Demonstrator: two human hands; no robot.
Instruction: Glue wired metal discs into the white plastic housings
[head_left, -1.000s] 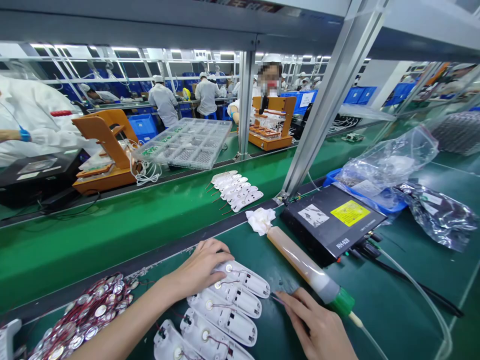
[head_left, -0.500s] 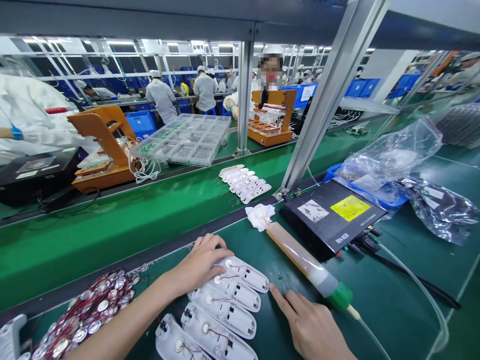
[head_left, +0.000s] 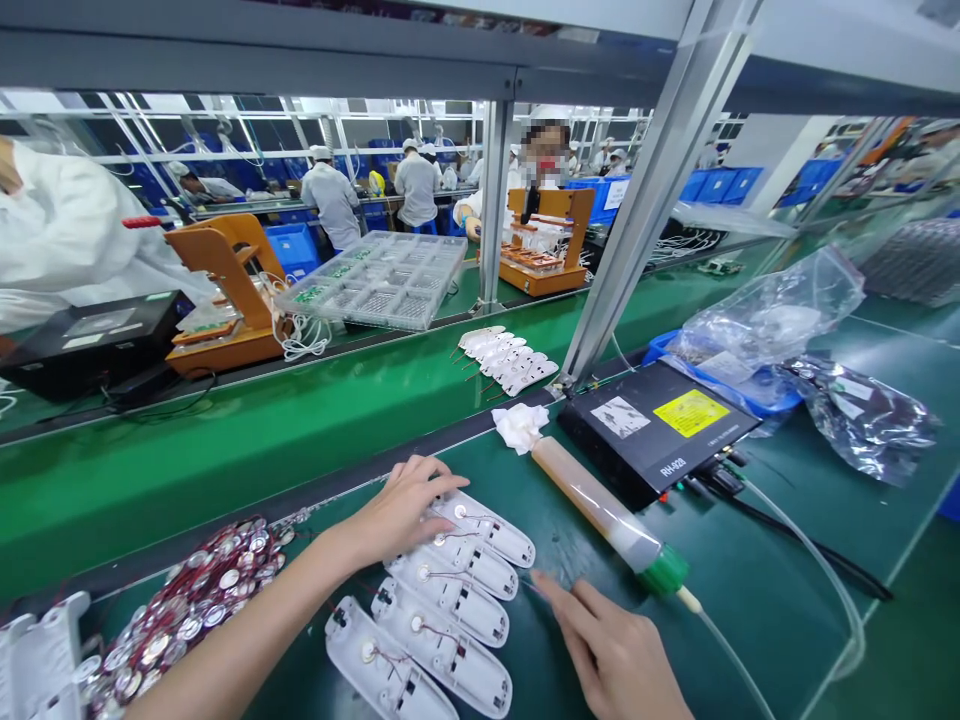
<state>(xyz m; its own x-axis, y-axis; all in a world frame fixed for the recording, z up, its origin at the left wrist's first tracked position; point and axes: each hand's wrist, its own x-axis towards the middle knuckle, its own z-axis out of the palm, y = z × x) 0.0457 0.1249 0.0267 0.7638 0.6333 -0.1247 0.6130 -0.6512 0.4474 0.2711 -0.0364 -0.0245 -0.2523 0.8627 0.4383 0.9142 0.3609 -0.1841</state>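
Note:
Several white plastic housings (head_left: 472,622) lie side by side on the green bench, each with a round metal disc and thin red and black wires inside. My left hand (head_left: 409,508) rests at the far end of the row, its thumb and fingers spread over the end of the farthest housing (head_left: 495,530). Just off the near right ends of the housings is my right hand (head_left: 611,640), index finger extended and the other fingers loosely bent. Nothing shows in its grasp. Part of the row's left ends is hidden behind my left hand.
Wired metal discs (head_left: 202,600) are heaped at left beside more white housings (head_left: 45,660). On the right lie a filled tube (head_left: 592,500) with a green cap, white tissue (head_left: 521,427) and a black controller box (head_left: 660,430). More housings (head_left: 510,360) sit on the green conveyor (head_left: 225,450). Co-workers sit beyond.
My right hand has drawn back slightly from the housing ends. My left hand stays at the far end of the row. The view has shifted a little.

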